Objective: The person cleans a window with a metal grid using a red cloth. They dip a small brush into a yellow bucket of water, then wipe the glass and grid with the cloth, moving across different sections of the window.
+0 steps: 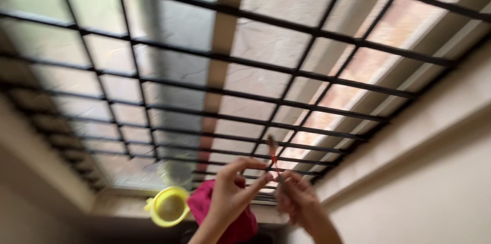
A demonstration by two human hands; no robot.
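Note:
My left hand [232,193] is raised near the bottom of the blurred view, fingers curled with thumb and forefinger reaching toward a small thin red-and-dark object [273,153] that sticks up between the hands. My right hand [296,198] is closed around the lower end of that thin object. A magenta cloth [202,200] hangs behind and below my left hand; whether that hand grips it I cannot tell. Both hands sit just below a black metal window grille [225,57].
A yellow round strainer-like item [169,206] hangs left of the cloth. The grille covers frosted window panes [169,19] across most of the view. A cream wall [434,172] rises on the right, a window ledge [123,200] runs at lower left.

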